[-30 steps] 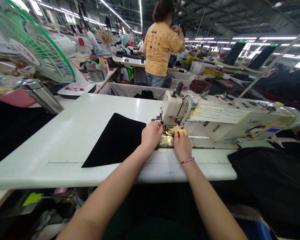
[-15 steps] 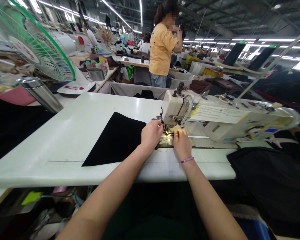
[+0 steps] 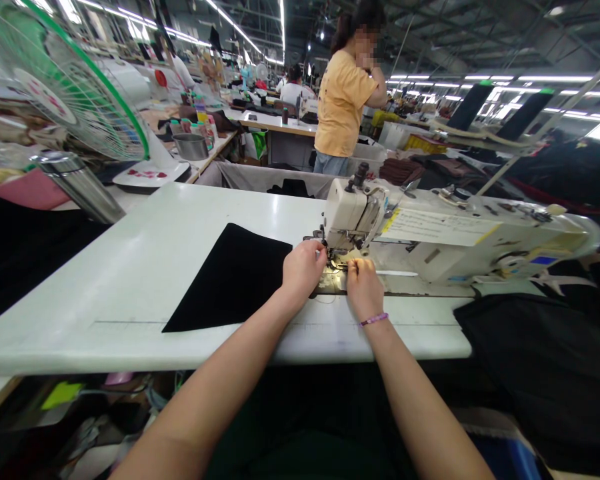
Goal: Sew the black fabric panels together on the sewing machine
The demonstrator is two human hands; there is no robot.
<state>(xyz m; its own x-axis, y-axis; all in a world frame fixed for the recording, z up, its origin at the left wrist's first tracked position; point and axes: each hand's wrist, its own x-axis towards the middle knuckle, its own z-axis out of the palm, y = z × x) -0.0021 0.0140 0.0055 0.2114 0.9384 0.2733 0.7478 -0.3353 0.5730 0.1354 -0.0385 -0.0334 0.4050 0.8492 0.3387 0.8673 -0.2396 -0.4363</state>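
Observation:
A cream sewing machine (image 3: 353, 213) stands on the pale table (image 3: 130, 267), its small lamp lighting the needle area. My left hand (image 3: 304, 270) is closed at the left of the needle, fingertips pinched on something I cannot make out. To the right of the needle, my right hand (image 3: 365, 287) has its fingers pressed together near the metal parts; what they grip is too small to name. A black fabric piece (image 3: 235, 280) lies flat on the table, its right edge reaching my left hand. Loose thread curls on the table between my hands.
Left stand a fan (image 3: 85, 87), a steel flask (image 3: 80, 187) and a metal pot (image 3: 190, 147). Black cloth (image 3: 545, 373) hangs at the right. A person in a yellow shirt (image 3: 343, 100) stands beyond the table. Thread cones (image 3: 520, 117) rise behind the machine.
The person in the yellow shirt has shifted slightly to the right. Both my hands, the black fabric and the machine look the same.

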